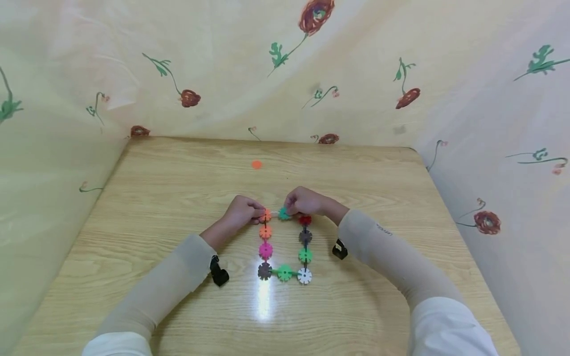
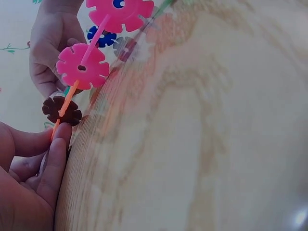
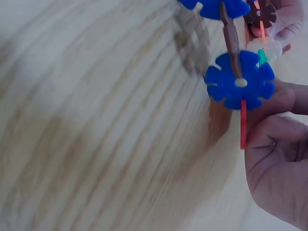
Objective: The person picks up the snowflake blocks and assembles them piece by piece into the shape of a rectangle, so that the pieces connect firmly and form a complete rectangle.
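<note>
Slotted plastic discs are joined in a rectangular loop on the wooden table (image 1: 178,178). At its far left corner my left hand (image 1: 242,211) pinches an orange disc (image 1: 265,214). In the left wrist view, thumb and fingers squeeze that disc's edge below an upright brown disc (image 2: 61,110). My right hand (image 1: 307,201) has curled fingers gripping a teal disc (image 1: 283,213) on the far side. A pale upright disc (image 3: 265,49) lies between the orange and teal ones. Beside the right hand are a red disc (image 1: 305,220) and an upright blue disc (image 3: 240,81).
A loose orange disc (image 1: 257,164) lies beyond the loop. The near side holds a dark disc (image 1: 264,271), a green disc (image 1: 284,272) and a white disc (image 1: 305,276). Flower-printed cloth (image 1: 231,74) surrounds the table's back and sides. Black straps hang at both wrists.
</note>
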### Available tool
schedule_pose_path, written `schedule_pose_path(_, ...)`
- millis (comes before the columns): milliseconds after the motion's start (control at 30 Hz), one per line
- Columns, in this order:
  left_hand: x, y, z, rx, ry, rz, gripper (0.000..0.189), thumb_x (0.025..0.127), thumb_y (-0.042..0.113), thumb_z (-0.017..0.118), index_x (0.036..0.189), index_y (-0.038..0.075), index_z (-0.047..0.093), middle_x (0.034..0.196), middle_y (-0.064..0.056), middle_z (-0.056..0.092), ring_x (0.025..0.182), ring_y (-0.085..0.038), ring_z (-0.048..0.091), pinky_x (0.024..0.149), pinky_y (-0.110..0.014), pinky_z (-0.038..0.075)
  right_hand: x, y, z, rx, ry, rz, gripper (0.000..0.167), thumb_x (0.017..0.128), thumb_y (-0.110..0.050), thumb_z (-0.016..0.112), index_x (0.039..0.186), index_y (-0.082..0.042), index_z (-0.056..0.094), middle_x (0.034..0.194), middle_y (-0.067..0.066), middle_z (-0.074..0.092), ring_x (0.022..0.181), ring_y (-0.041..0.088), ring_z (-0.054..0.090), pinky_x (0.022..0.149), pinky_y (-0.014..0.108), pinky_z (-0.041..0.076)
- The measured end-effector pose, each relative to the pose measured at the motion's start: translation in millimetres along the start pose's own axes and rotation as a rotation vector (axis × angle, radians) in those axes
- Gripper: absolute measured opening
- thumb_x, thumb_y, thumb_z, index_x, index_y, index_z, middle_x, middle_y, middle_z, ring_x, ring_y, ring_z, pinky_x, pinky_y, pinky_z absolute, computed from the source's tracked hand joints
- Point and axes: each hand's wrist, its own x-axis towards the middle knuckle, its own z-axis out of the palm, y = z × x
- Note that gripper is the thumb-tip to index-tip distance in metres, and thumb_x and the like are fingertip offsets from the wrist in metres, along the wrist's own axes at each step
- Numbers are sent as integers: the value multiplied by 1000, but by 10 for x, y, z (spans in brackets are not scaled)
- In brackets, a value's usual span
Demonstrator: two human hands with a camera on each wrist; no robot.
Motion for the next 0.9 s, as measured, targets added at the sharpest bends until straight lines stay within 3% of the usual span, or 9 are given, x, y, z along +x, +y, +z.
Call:
schedule_pose_path(133, 10, -14, -8, 1, -2, 9, 14, 95, -1, 67, 105, -6, 74, 97, -13, 72, 69, -11, 66, 63, -24, 59, 57, 2, 53, 46, 28, 8, 18, 91, 3, 62, 106, 3, 71, 78, 9, 70, 61, 17, 60, 56, 27, 50)
schedule_pose_path(333, -8, -13, 1, -18, -10, 14, 13, 95, -2, 65, 104, -7, 73, 93, -14, 72, 65, -13, 66, 62, -25, 58, 90, -72, 114, 16, 75, 17, 16, 87, 9, 63, 98, 5, 74, 71, 11, 71, 57, 18, 65, 53, 26, 54)
schedule_pose_path(500, -14, -9, -13, -30, 0, 16, 13, 95, -3, 64, 104, -7, 73, 94, -14, 72, 66, -13, 66, 62, -25, 59, 40, -162, 26, -93, 84, 19, 16, 95, -4, 66, 107, 2, 74, 78, 7, 73, 63, 19, 68, 56, 27, 55)
schedule_pose_path(700, -17, -17, -63, -16, 3, 10, 14, 95, -3, 64, 105, -7, 74, 96, -14, 72, 67, -13, 66, 63, -25, 59, -17, -170, -214, -210, 224, -16, 24, 101, -15, 62, 118, -2, 72, 99, 9, 73, 81, 25, 67, 68, 34, 55)
schedule_pose_path(800, -25, 9, -60, -14, -10, 3, 15, 95, -2, 64, 105, -7, 74, 95, -14, 72, 67, -13, 67, 63, -25, 59, 104, -183, -329, -288, 281, -64, 22, 101, -11, 60, 117, -2, 73, 108, 11, 73, 92, 25, 67, 79, 38, 56)
schedule_pose_path(900, -33, 50, -11, -17, -26, 0, 15, 95, -1, 64, 106, -8, 73, 94, -15, 73, 66, -13, 67, 63, -25, 59, 332, -245, -430, -404, 287, -95, 24, 101, -8, 57, 120, -3, 72, 116, 13, 71, 102, 26, 66, 88, 42, 55)
